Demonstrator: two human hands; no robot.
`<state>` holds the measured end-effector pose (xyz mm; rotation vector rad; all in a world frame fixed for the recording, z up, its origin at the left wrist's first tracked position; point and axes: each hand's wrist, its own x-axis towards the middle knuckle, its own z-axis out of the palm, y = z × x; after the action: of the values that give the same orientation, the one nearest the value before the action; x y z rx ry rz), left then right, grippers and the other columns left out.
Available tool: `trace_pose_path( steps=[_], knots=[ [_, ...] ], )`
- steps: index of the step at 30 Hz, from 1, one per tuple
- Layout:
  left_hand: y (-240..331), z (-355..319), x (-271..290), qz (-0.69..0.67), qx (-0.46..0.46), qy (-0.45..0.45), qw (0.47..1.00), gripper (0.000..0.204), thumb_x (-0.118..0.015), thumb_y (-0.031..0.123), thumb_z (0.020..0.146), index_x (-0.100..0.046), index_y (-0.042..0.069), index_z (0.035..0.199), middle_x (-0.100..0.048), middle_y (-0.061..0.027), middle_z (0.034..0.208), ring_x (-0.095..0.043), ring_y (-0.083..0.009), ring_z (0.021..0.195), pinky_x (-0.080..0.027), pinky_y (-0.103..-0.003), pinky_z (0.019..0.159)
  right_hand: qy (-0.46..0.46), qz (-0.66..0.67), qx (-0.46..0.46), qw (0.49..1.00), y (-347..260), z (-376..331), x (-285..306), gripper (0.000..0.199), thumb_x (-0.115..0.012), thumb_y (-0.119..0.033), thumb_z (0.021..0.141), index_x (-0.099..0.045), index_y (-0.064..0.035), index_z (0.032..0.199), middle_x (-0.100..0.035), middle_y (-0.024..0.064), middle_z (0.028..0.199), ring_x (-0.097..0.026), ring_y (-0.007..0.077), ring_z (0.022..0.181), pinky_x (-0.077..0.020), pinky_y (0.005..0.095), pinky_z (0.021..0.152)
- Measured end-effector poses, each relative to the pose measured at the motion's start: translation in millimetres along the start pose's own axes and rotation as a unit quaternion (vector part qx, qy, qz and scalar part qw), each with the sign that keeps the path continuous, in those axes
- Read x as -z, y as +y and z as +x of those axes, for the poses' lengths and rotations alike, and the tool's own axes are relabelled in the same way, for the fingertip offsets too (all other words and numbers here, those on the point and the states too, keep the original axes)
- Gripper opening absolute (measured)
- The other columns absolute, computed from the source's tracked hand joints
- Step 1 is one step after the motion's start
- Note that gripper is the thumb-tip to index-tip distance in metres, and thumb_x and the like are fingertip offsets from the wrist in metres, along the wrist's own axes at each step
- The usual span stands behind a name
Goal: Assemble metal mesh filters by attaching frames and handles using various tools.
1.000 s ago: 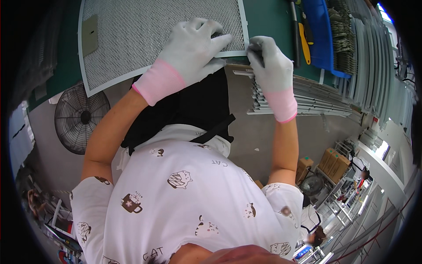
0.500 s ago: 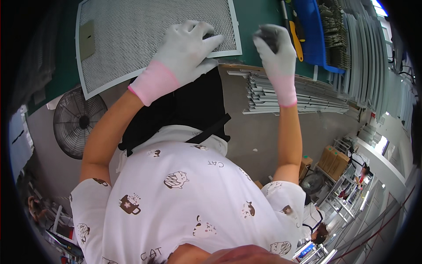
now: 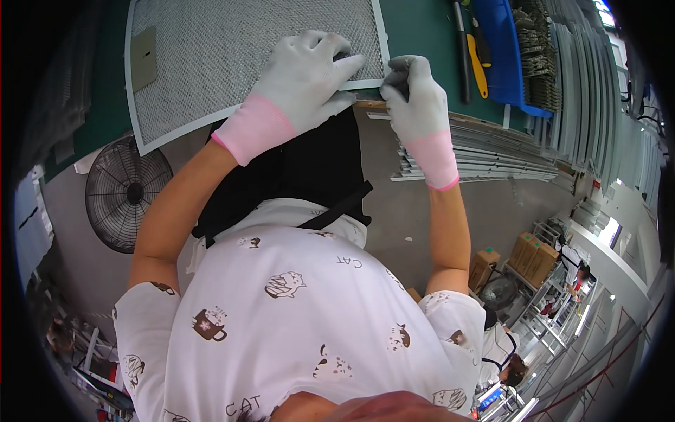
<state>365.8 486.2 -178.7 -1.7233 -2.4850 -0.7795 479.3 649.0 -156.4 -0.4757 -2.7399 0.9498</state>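
A silver mesh filter panel (image 3: 204, 63) in a thin white frame lies on the green worktable (image 3: 436, 42), its near edge sticking out over the table's front. My left hand (image 3: 299, 77), in a white glove with a pink cuff, rests on the mesh by the near right part of the frame. Its fingers are apart, and the thumb reaches over the near edge. My right hand (image 3: 416, 95), gloved alike, is at the panel's near right corner with its fingers curled together. Whatever lies between those fingertips is hidden. A small grey-beige plate (image 3: 143, 58) sits at the panel's left side.
Right of the panel lie a black-handled tool (image 3: 465, 67) and a yellow-handled tool (image 3: 479, 70), beside a blue bin (image 3: 500, 53). Metal strips (image 3: 485, 151) are stacked below the table edge. A black floor fan (image 3: 133, 191) stands at left. Another person (image 3: 503, 352) is at lower right.
My right hand has moved left, from beside the tools to the panel's near right corner. The panel and my left hand have shifted slightly rightward in view.
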Motion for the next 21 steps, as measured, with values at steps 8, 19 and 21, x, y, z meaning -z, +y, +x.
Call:
trace_pose_path(
  steps=[8,19,21],
  knots=[
    [-1.7,0.5,-1.5,0.001,-0.001,0.0,1.0,0.048,-0.071,0.026,0.074,-0.058,0.013,0.119,-0.055,-0.006,0.116,-0.051,-0.0269,0.11,-0.04,-0.043,0.089,0.042,0.099,-0.08,0.991,-4.8,-2.3,10.1,0.027,-0.061,0.002,0.08,-0.051,-0.0001,0.105,-0.063,0.0084,0.082,-0.062,0.0147,0.069,-0.0506,0.0278,0.061],
    [-2.0,-1.2,0.9,-0.003,0.007,-0.007,1.0,0.049,-0.071,0.026,0.074,-0.058,0.013,0.12,-0.054,-0.0063,0.118,-0.049,-0.0272,0.112,-0.04,-0.044,0.091,0.032,-0.306,0.175,0.935,-9.1,7.2,0.8,0.014,-0.06,-0.004,0.079,-0.05,-0.0062,0.088,-0.058,0.0062,0.07,-0.062,0.0238,0.064,-0.0524,0.0356,0.055],
    [-2.0,-0.8,-0.8,-0.005,0.004,-0.003,1.0,0.049,-0.071,0.026,0.074,-0.058,0.013,0.119,-0.054,-0.0063,0.118,-0.049,-0.0272,0.112,-0.04,-0.044,0.091,0.005,-0.321,0.203,0.925,-7.2,13.3,2.4,0.011,-0.057,-0.005,0.078,-0.048,-0.0071,0.084,-0.056,0.0051,0.067,-0.062,0.0219,0.063,-0.0528,0.0342,0.054]
  ],
)
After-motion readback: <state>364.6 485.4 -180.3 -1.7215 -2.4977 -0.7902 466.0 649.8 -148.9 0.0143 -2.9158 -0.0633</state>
